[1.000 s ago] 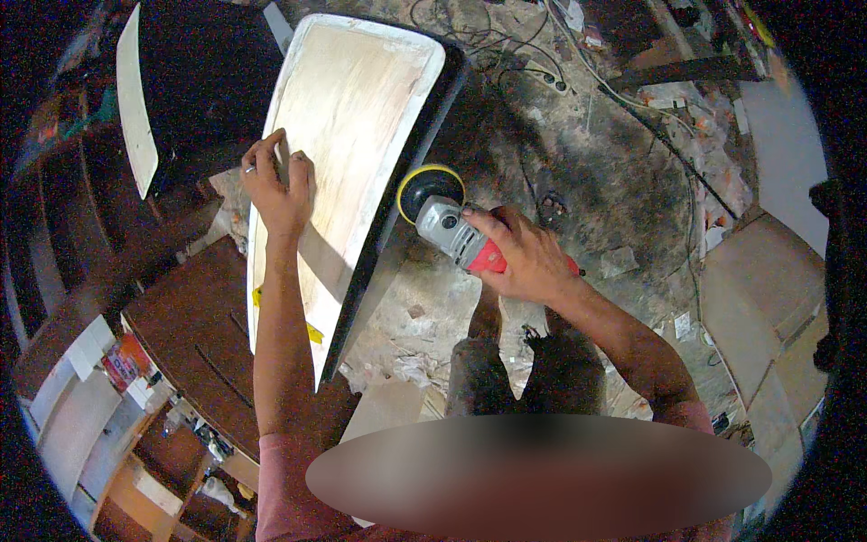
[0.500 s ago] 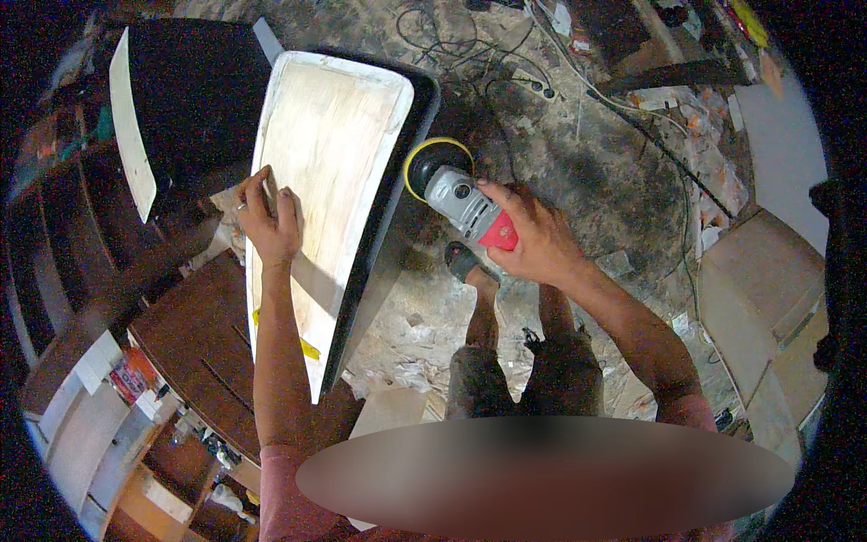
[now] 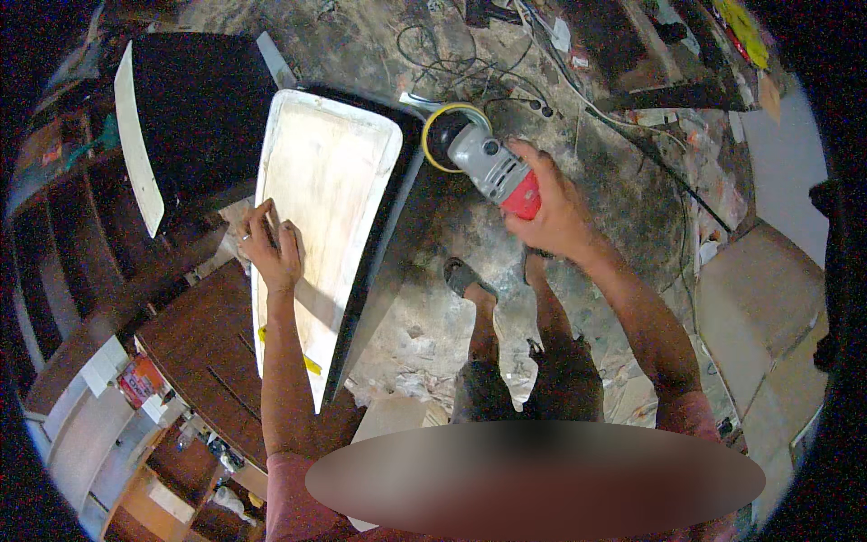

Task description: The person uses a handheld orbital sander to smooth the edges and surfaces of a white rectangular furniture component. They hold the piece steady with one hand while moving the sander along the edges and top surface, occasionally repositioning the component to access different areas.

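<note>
polisher (image 3: 479,158) gripped in right hand (image 3: 551,212) beside pale panel (image 3: 321,199), left hand (image 3: 271,248) flat, open on it.

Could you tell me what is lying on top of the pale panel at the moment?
Only the left hand rests flat on the pale panel; a small yellow tape piece sits near its lower end. Whatever supports the panel underneath is hidden.

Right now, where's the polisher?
In the head view the polisher is upper centre, gripped in the right hand, its yellow-rimmed pad at the top right edge of the pale panel, which the left hand presses flat.
</note>
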`<state>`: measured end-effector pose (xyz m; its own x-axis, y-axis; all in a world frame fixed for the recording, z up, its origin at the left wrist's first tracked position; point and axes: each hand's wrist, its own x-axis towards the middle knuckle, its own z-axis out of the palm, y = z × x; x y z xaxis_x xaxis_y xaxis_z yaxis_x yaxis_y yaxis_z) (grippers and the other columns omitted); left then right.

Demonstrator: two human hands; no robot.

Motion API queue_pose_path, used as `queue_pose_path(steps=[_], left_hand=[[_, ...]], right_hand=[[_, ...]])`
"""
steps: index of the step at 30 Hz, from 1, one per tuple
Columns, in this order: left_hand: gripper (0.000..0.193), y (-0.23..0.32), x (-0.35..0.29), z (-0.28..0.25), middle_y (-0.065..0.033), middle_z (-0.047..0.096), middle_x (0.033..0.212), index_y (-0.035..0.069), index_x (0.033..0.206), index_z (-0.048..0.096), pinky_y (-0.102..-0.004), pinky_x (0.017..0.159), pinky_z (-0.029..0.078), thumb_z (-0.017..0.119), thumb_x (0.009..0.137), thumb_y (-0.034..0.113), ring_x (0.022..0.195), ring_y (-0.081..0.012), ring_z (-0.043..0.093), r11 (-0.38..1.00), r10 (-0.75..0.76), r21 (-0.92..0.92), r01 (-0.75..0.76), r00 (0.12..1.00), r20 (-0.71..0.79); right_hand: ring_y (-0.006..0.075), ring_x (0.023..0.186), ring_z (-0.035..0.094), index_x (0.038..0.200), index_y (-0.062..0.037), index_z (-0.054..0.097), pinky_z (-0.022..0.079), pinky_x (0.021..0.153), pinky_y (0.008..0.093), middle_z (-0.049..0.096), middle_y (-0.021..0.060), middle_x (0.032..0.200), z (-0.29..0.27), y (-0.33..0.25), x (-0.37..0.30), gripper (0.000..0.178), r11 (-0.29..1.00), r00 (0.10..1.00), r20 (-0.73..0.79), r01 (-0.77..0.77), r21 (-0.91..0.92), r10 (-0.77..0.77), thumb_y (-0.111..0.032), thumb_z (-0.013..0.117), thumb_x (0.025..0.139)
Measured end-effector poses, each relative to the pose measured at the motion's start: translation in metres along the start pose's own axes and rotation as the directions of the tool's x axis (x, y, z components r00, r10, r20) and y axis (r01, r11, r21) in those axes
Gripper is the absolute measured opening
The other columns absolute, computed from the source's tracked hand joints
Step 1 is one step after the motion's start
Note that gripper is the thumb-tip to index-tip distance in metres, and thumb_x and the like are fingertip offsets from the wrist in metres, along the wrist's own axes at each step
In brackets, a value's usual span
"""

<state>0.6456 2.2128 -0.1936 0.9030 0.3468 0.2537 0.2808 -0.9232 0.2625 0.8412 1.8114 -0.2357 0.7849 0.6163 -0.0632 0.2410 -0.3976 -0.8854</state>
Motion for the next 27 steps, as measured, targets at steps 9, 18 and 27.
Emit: queue_pose_path(steps=[9, 18, 27], left_hand=[[0.043, -0.002, 0.0, 0.003, -0.0204, 0.059, 0.117, 0.002, 0.127, 0.063, -0.0465, 0.1, 0.04, 0.063, 0.087, 0.015, 0.111, -0.0373, 0.051, 0.991, -0.071, -0.117, 0.069, 0.997, -0.016], [0.043, -0.009, -0.004, 0.002, -0.0226, 0.06, 0.119, 0.003, 0.129, 0.062, -0.0524, 0.1, 0.04, 0.062, 0.088, 0.016, 0.11, -0.04, 0.054, 0.994, -0.043, -0.103, 0.044, 0.999, 0.014], [0.06, 0.168, 0.013, 0.033, -0.0245, 0.068, 0.11, 0.004, 0.139, 0.057, -0.0515, 0.091, 0.05, 0.072, 0.085, 0.024, 0.104, -0.0392, 0.064, 0.984, 0.04, -0.177, 0.01, 0.96, 0.278]], right_hand=[[0.0383, 0.128, 0.06, 0.158, -0.0157, 0.032, 0.049, 0.107, 0.0444, 0.057, 0.0221, 0.141, -0.032, 0.02, 0.024, 0.099, 0.984, 0.993, 0.008, -0.116, 0.137, 0.116, -0.006, 0.08, 0.072], [0.0307, 0.132, 0.056, 0.159, -0.0067, 0.024, 0.045, 0.11, 0.0419, 0.055, 0.0207, 0.142, -0.058, 0.048, -0.081, 0.105, 0.912, 0.925, 0.019, -0.376, 0.165, 0.378, -0.007, 0.084, 0.073], [0.028, 0.127, 0.055, 0.159, -0.0045, 0.021, 0.044, 0.108, 0.042, 0.052, 0.0181, 0.14, -0.104, 0.023, -0.175, 0.103, 0.898, 0.899, -0.098, -0.408, 0.167, 0.426, -0.002, 0.076, 0.072]])
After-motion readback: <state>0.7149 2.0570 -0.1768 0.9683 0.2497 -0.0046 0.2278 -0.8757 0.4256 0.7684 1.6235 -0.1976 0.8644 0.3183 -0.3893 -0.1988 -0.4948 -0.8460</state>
